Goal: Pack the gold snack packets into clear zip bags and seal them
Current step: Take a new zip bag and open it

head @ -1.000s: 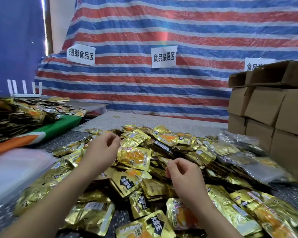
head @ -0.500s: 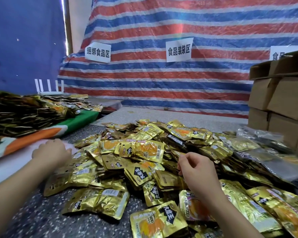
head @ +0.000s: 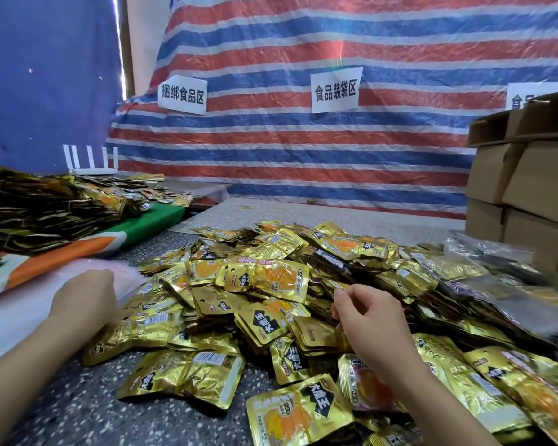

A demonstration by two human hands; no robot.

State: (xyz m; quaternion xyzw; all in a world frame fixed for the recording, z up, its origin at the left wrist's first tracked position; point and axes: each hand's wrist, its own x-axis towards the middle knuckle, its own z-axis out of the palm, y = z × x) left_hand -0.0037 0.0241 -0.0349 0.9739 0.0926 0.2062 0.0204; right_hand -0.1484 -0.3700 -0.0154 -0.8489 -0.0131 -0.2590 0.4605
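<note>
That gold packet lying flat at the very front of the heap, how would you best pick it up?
Pinch the gold packet by its upper flat sealed edge, coming from above with the right hand, probably. It lies face up on top, its upper corners free, while the middle bulges with contents.

A large heap of gold snack packets [head: 271, 284] is spread on a speckled grey table [head: 78, 410]. The left hand [head: 84, 300] is laid at the left edge of the heap, on a stack of clear zip bags [head: 20, 304], with the fingers curled; what they hold cannot be told. The right hand [head: 371, 320] is held over the middle of the heap, and its fingers [head: 342, 297] are bent just above the packets. Filled clear bags [head: 484, 278] are seen at the right, near stacked cardboard boxes [head: 529, 175]. A striped tarpaulin [head: 303, 149] with paper signs [head: 335, 91] is hung behind.
</note>
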